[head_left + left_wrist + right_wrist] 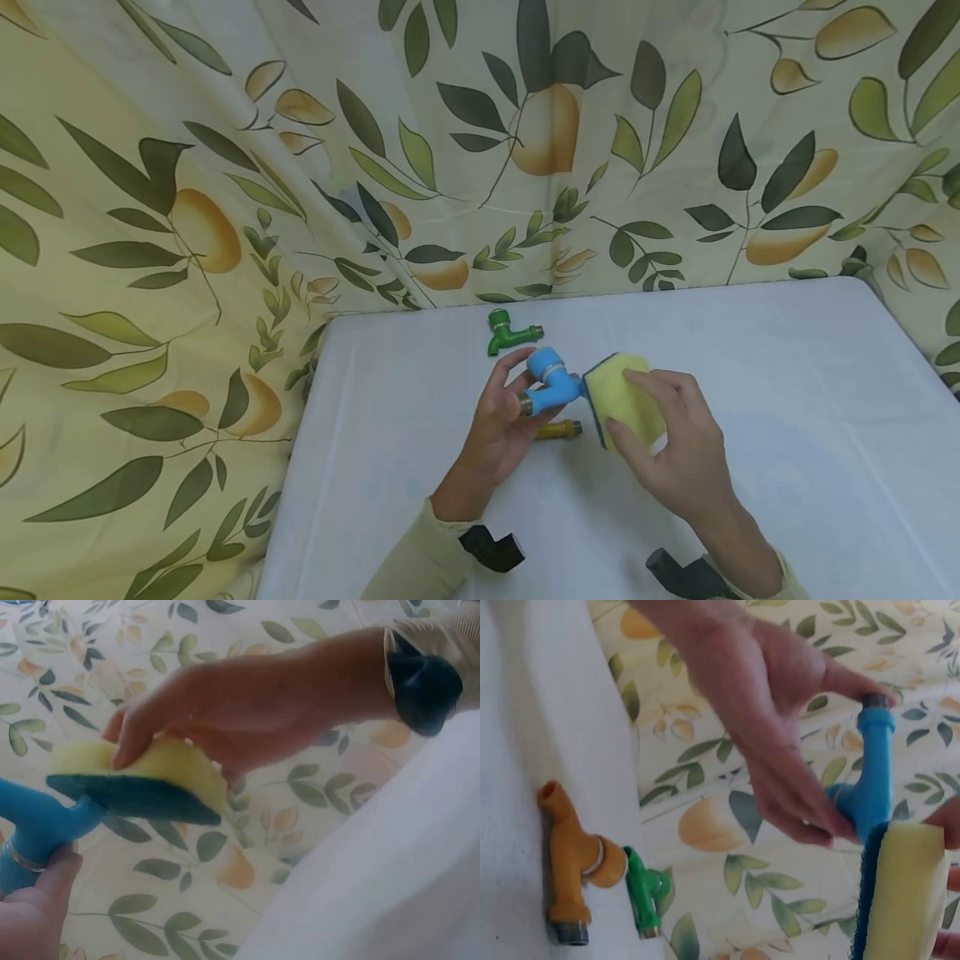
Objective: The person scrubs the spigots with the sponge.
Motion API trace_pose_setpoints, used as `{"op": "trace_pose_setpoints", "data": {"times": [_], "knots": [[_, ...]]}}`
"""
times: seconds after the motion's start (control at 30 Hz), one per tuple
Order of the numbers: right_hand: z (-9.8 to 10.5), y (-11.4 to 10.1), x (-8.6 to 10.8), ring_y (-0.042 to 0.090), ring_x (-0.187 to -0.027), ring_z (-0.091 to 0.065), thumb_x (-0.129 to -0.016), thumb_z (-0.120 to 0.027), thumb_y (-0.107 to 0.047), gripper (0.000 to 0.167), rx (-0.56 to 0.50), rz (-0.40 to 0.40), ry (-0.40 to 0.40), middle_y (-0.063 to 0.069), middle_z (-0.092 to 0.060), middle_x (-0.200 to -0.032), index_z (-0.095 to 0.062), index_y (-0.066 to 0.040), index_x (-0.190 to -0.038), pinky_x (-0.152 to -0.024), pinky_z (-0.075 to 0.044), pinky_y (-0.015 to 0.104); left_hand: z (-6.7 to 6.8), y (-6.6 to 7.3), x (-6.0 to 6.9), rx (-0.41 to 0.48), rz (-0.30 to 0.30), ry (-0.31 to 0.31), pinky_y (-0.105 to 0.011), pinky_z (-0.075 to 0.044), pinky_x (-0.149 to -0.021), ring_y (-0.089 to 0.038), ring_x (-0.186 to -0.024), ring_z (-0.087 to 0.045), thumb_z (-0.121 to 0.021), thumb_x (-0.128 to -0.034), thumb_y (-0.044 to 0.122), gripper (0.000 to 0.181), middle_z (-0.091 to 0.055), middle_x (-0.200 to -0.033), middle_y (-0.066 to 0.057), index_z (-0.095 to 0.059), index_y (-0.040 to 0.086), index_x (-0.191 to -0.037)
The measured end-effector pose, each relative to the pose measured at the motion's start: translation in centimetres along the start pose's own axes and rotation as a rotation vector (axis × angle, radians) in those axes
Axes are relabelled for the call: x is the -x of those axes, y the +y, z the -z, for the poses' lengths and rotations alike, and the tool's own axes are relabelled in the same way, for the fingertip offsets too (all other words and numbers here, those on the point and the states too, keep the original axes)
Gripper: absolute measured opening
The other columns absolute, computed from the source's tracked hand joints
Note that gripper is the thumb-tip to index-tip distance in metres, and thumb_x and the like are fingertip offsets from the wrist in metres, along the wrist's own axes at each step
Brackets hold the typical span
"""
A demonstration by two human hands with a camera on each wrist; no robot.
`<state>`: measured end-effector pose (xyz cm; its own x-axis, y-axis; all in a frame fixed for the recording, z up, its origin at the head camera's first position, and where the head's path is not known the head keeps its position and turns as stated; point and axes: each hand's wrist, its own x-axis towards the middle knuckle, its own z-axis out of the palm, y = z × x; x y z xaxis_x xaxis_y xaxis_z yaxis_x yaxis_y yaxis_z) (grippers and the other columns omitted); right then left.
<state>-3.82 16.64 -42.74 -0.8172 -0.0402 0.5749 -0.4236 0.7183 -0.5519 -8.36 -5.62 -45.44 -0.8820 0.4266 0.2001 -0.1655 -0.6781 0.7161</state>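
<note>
A blue plastic tap (553, 385) with a dark threaded end is held up by my left hand (498, 425), thumb near the threaded end and fingers at the knob. My right hand (678, 446) pinches a yellow sponge (628, 400) with a dark green scouring side. In the left wrist view, that scouring side (135, 796) touches the spout end of the blue tap (45, 825). Both things are above the table. On the tabletop lie an orange-yellow tap (571, 866), partly hidden by my left hand in the head view, and a green tap (512, 332) farther back.
The white table (810, 467) has its far edge against a curtain (480, 167) printed with leaves and fruit. Dark straps (491, 548) sit around both wrists, over pale sleeves.
</note>
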Motion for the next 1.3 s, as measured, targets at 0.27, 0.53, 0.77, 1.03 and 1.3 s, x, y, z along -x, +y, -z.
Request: {"op": "trace_pose_setpoints", "data": {"times": [0.27, 0.53, 0.77, 1.03, 1.3], "knots": [[-0.6, 0.0, 0.1, 0.028, -0.101, -0.06, -0.074, -0.079, -0.02, 0.062, -0.003, 0.007, 0.012, 0.017, -0.06, -0.116, -0.062, -0.007, -0.133, -0.087, -0.038, 0.005, -0.5, -0.5, -0.3, 0.047, -0.041, 0.019, -0.036, -0.047, -0.111, -0.025, -0.127, -0.061, -0.072, -0.093, 0.049, 0.089, -0.052, -0.13, -0.006, -0.029, 0.0, -0.154], [-1.5, -0.2, 0.6, 0.026, -0.102, -0.06, -0.077, -0.076, -0.021, 0.058, -0.07, 0.016, 0.076, 0.019, -0.062, -0.118, -0.064, -0.005, -0.131, -0.094, -0.036, 0.004, -1.0, -0.9, -0.1, 0.025, -0.048, 0.101, -0.037, -0.048, -0.11, -0.029, -0.129, -0.061, -0.079, -0.0871, 0.049, 0.086, -0.048, -0.129, -0.008, -0.035, 0.005, -0.146], [-2.0, -0.2, 0.3, 0.029, -0.103, -0.057, -0.08, -0.073, -0.021, 0.058, -0.041, -0.055, 0.202, 0.025, -0.059, -0.119, -0.061, -0.003, -0.134, -0.086, -0.036, 0.009, -1.3, -1.2, 0.0, -0.064, -0.09, 0.126, -0.03, -0.049, -0.109, -0.031, -0.135, -0.055, -0.085, -0.0821, 0.043, 0.088, -0.044, -0.139, -0.007, -0.03, 0.012, -0.143], [-2.5, -1.5, 1.1, 0.015, -0.108, -0.055, -0.086, -0.073, -0.03, 0.056, -0.152, 0.043, 0.051, 0.015, -0.062, -0.121, -0.061, -0.005, -0.135, -0.084, -0.043, 0.013, -1.3, -1.9, 0.0, -0.049, -0.092, 0.145, -0.025, -0.052, -0.099, -0.014, -0.115, -0.061, -0.085, -0.0825, 0.045, 0.085, -0.048, -0.135, -0.005, -0.033, 0.012, -0.141], [-2.7, -2.1, 1.2, 0.013, -0.103, -0.059, -0.089, -0.075, -0.035, 0.055, -0.196, 0.09, 0.035, 0.011, -0.065, -0.12, -0.063, -0.006, -0.133, -0.082, -0.045, 0.012, -1.2, -2.0, 0.0, -0.045, -0.069, 0.172, -0.021, -0.053, -0.097, -0.01, -0.109, -0.062, -0.088, -0.0787, 0.044, 0.088, -0.047, -0.138, -0.002, -0.033, 0.015, -0.141]]}}
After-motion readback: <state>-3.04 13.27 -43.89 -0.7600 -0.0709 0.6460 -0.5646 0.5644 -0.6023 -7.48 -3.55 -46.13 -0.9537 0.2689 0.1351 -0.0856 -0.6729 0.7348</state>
